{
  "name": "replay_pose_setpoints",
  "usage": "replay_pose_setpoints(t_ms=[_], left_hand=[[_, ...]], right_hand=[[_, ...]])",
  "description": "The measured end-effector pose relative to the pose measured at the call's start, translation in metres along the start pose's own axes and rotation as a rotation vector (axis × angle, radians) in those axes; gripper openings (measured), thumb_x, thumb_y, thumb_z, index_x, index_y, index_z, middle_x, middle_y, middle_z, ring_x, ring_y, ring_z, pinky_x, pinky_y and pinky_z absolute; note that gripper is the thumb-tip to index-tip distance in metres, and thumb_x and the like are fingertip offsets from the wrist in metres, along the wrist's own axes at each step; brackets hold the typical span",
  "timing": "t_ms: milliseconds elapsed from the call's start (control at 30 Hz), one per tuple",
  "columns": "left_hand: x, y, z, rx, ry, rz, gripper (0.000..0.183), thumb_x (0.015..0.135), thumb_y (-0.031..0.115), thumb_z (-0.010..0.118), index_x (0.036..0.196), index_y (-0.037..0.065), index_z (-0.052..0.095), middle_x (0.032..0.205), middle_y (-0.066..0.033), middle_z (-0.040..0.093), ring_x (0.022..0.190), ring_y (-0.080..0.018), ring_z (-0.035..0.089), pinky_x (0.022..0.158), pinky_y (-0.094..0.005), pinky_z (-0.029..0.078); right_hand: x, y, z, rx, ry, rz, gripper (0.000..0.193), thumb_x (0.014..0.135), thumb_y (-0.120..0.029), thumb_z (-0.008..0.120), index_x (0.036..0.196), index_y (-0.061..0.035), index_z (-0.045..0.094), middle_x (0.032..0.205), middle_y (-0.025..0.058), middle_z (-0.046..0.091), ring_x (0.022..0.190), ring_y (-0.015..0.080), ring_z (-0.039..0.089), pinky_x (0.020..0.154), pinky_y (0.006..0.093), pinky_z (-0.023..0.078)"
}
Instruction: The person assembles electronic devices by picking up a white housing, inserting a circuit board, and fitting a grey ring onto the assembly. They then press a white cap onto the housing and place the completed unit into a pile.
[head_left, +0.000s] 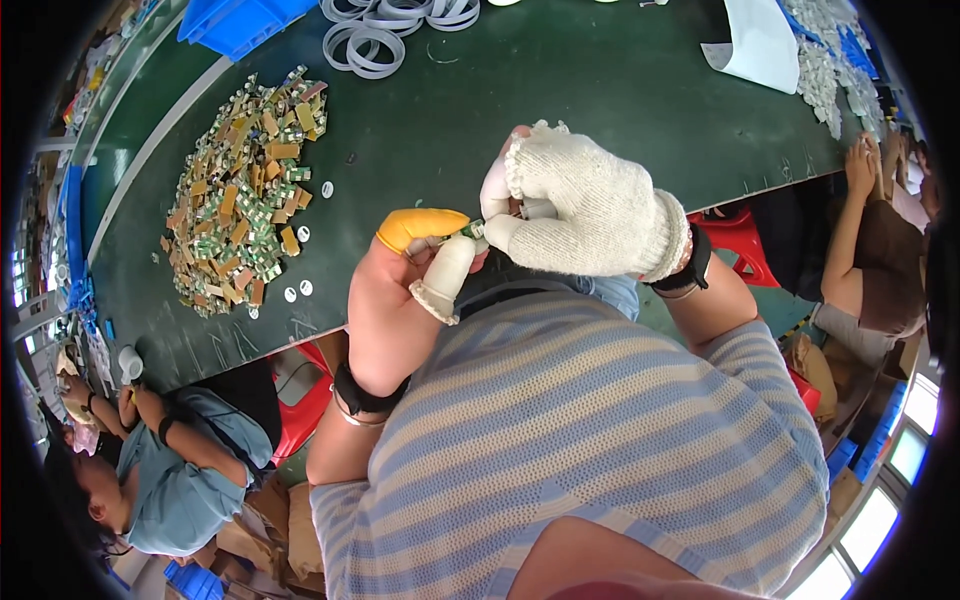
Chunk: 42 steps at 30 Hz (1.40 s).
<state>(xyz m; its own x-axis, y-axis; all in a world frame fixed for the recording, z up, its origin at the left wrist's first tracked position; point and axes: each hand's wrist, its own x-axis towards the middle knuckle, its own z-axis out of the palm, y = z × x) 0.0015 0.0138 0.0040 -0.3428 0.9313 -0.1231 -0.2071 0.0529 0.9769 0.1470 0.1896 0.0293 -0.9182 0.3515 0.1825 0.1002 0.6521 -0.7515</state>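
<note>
My left hand (385, 290) wears a yellow finger cot and a white one. Between those fingertips it pinches a small green circuit board (475, 230). My right hand (590, 205), in a white knitted glove with bare-looking fingertips, is closed right beside it, and its fingertips meet the board's edge. Inside the curl of the right fingers shows a small grey cylindrical part (540, 209), mostly hidden by the glove. Both hands are held over the near edge of the table, close to my body. Left of them lies a large heap of small circuit boards (240, 200), green and tan.
On the dark green table (420, 130) lie grey rings (375, 50), a blue bin (240, 25), curled white paper (755, 50) and clear plastic pieces (820, 85). Small white discs (304, 233) lie beside the heap. People sit at both sides; red stools (300, 410) stand near.
</note>
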Motion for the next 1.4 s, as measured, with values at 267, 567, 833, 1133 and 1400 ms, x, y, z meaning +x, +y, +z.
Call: replay_pose_setpoints(t_ms=[267,567,833,1133,1400], left_hand=[[0.007,0.005,0.000,0.320,0.066,0.038,0.021,0.098,0.003,0.070,0.118,-0.001,0.064,0.104,-0.0106,0.075,0.098,-0.0141,0.072,0.086,-0.0283,0.058],[0.010,0.003,-0.001,0.280,0.072,0.021,0.020,0.098,0.003,0.069,0.117,-0.001,0.064,0.102,-0.0087,0.075,0.093,-0.0140,0.073,0.083,-0.0279,0.058],[0.003,0.015,0.000,0.174,-0.029,-0.039,0.016,0.100,0.001,0.064,0.115,-0.002,0.061,0.102,-0.0121,0.076,0.089,-0.0164,0.074,0.080,-0.0274,0.058],[0.013,0.013,-0.002,0.192,-0.033,-0.072,0.019,0.101,0.008,0.066,0.118,0.001,0.064,0.098,-0.0078,0.076,0.088,-0.0130,0.073,0.078,-0.0265,0.057],[0.004,0.006,-0.008,-0.022,-0.040,-0.153,0.021,0.103,0.003,0.059,0.124,-0.001,0.060,0.105,-0.0149,0.074,0.094,-0.0209,0.074,0.086,-0.0321,0.060]], right_hand=[[0.007,0.008,0.001,-0.070,0.046,-0.118,0.010,0.078,-0.009,0.074,0.081,-0.0124,0.065,0.073,0.0053,0.059,0.072,0.0275,0.060,0.065,0.0399,0.046],[0.013,0.003,-0.003,-0.162,0.105,-0.144,0.007,0.075,-0.012,0.068,0.071,-0.0081,0.065,0.068,0.0155,0.061,0.070,0.0384,0.062,0.066,0.0488,0.049],[0.007,-0.001,-0.007,0.027,-0.012,-0.103,0.012,0.079,-0.016,0.069,0.069,-0.0102,0.068,0.068,0.0118,0.065,0.067,0.0317,0.064,0.068,0.0434,0.050],[0.015,0.020,-0.011,0.042,-0.108,-0.232,0.010,0.081,-0.016,0.075,0.080,-0.0136,0.065,0.077,0.0064,0.063,0.073,0.0269,0.063,0.064,0.0388,0.051],[0.015,0.013,-0.010,0.166,-0.199,-0.096,0.012,0.086,-0.018,0.074,0.084,-0.0082,0.068,0.077,0.0058,0.063,0.071,0.0237,0.062,0.064,0.0359,0.049]])
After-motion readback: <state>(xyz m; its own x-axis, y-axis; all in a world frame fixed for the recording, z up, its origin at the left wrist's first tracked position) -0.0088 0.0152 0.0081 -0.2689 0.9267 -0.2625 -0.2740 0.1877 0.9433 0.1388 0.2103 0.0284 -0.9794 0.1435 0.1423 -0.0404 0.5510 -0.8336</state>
